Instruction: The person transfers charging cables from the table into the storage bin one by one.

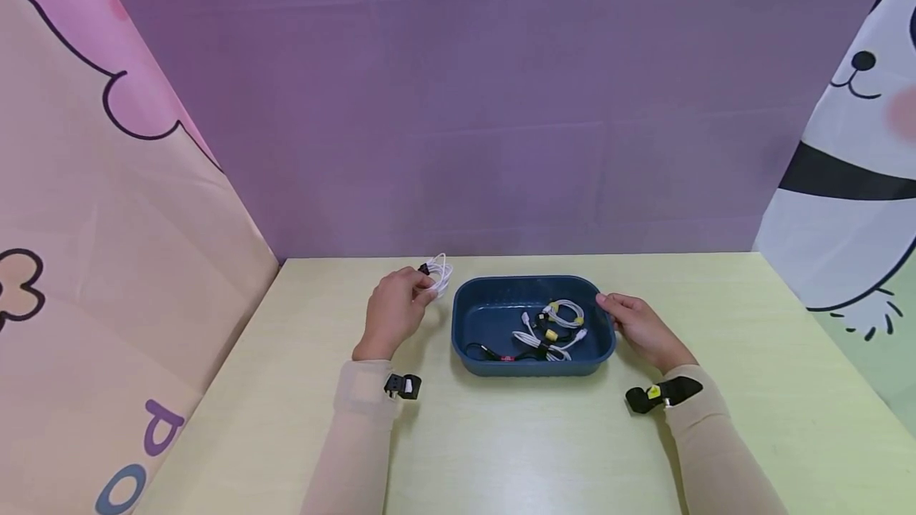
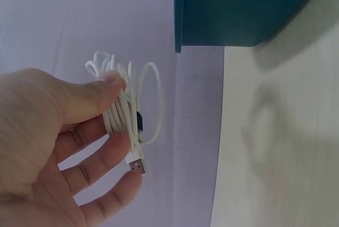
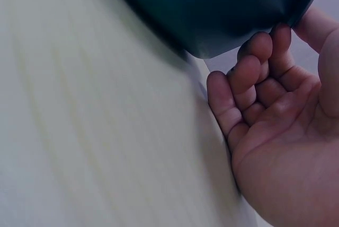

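Note:
Between thumb and fingers my left hand (image 1: 395, 310) pinches a coiled white USB cable (image 2: 124, 105), held in the air to the left of a dark blue plastic bin (image 1: 501, 369). A black tie wraps the coil, and its metal USB plug (image 2: 137, 166) points downward in the left wrist view. My right hand (image 1: 644, 330) grips the bin's right rim, thumb on top and fingers curled beneath it. Inside the bin lie a white cable with yellow ties (image 1: 568, 310), another white cable (image 1: 551, 346) with a black tie, and dark cables (image 1: 487, 350), partly overlapping.
The bin stands on a light wood-grain table (image 1: 515, 443) near its back edge. Behind rises a purple cloth backdrop (image 1: 487, 102), with printed cartoon cloths at the left and right sides. Each wrist wears a small black camera strap (image 1: 665, 393).

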`<action>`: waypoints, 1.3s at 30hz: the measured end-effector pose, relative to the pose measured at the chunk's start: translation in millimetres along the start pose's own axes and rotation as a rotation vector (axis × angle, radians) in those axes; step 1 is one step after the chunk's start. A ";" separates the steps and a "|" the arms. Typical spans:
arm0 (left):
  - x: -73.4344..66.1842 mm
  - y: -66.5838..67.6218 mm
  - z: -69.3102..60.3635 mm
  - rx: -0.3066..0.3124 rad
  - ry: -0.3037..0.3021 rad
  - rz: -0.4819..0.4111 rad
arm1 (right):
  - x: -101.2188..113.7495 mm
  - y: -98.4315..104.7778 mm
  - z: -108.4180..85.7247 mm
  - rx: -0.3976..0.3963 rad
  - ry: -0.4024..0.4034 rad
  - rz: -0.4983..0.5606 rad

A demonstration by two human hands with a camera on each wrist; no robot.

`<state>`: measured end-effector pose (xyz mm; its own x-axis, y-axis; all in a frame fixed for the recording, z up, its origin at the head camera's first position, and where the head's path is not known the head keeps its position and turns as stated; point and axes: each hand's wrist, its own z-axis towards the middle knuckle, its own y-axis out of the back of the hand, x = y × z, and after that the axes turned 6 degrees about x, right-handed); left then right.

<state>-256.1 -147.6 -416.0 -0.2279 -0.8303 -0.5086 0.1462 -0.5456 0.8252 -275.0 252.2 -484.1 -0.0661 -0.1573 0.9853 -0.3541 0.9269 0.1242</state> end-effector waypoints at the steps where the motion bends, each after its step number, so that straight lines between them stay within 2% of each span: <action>1: -0.4 0.1 -0.1 -0.003 -0.006 0.006 | 0.1 -0.1 -0.2 0.001 -0.001 -0.002; 19: -2.2 -2.5 1.3 -0.015 -0.077 -0.015 | -0.9 0.0 1.0 -0.007 -0.004 0.000; 27: -4.8 -1.0 1.6 0.002 -0.131 -0.014 | -0.1 0.2 0.5 -0.011 -0.015 -0.011; 39: -6.2 -1.5 0.9 0.000 -0.148 -0.008 | -2.2 1.0 1.7 -0.003 0.000 -0.008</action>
<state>-255.8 -141.6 -413.9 -0.3686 -0.8003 -0.4729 0.1436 -0.5517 0.8216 -276.8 252.8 -486.3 -0.0636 -0.1649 0.9843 -0.3521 0.9265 0.1325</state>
